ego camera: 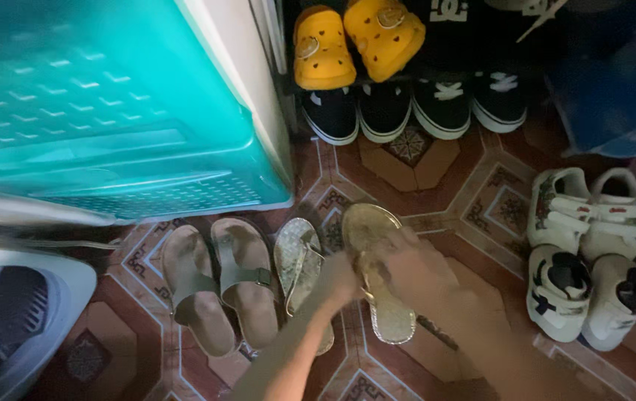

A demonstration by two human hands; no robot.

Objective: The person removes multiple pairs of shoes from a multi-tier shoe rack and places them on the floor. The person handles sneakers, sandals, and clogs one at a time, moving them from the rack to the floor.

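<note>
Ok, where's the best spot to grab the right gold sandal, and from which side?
Probably the strap across the middle of the gold sandal, coming from above. It lies flat, sole down on the tiled floor, so the raised strap is the only part standing clear. Both hands are already over it. Its twin lies close alongside, so a side approach looks cramped.

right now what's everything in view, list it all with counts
gold sandals: 2, glittery, floor centre, under both hands
beige sandals: 2, floor left of the gold pair
yellow clogs: 2, rack, top
black sneakers: 4, white soles, row below the clogs
white sandals: 2, strapped, floor right
white sneakers: 2, floor, lower right
teal plastic bin: 1, upper left
white fan: 1, lower left
tiled floor: red-brown, patterned
left hand: on the gold sandals
right hand: on the right gold sandal
</note>
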